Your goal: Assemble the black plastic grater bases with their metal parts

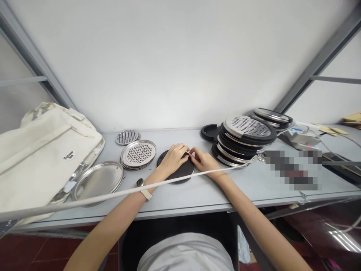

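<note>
A round black disc (pixel 180 174) lies on the grey table in front of me. Over its upper left part rests my left hand (pixel 175 156), fingers bent and close together near the disc's top edge. My right hand (pixel 203 160) pinches at the disc's upper right edge, thumb and index finger meeting the left fingertips. Something small and shiny shows between the fingertips, too small to name. To the left sit round metal grater plates (pixel 138 153) in a short stack, with a smaller grater disc (pixel 126 137) behind. A plain metal plate (pixel 98 181) lies further left.
A tall stack of black and metal discs (pixel 244 141) stands right of my hands, a black ring piece (pixel 211 131) beside it. Cream cloth bags (pixel 50 150) cover the left end. A white cable (pixel 121 193) crosses in front of my forearms. Boxes (pixel 303 137) sit at right.
</note>
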Demonstrator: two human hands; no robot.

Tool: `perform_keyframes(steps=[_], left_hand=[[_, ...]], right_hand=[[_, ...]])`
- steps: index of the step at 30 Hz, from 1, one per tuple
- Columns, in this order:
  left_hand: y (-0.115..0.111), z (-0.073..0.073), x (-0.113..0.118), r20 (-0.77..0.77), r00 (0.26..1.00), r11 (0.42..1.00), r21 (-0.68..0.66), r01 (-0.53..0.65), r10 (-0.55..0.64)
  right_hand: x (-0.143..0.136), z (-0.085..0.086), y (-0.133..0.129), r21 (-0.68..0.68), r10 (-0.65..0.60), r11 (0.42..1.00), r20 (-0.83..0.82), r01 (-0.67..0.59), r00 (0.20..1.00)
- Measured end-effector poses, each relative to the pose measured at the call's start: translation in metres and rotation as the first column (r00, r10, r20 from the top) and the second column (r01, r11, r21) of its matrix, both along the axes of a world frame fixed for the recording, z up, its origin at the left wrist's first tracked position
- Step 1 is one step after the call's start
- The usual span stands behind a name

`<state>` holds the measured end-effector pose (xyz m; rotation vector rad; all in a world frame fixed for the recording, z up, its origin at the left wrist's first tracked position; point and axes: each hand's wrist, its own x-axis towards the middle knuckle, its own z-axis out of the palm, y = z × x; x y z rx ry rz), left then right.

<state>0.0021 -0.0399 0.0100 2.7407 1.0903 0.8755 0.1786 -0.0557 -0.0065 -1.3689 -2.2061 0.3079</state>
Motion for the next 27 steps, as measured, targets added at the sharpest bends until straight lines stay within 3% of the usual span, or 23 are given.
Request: perform_keyframes(steps=[27], left_hand=[[-0.0009,-0.0002,0.0005,-0.023,0.999,0.998,0.044,-0.033,0.034]], right_hand=[[-0.0007,-0.0023,0.0008,-0.048,0.022,0.999,-0.031,-0.023,0.999]])
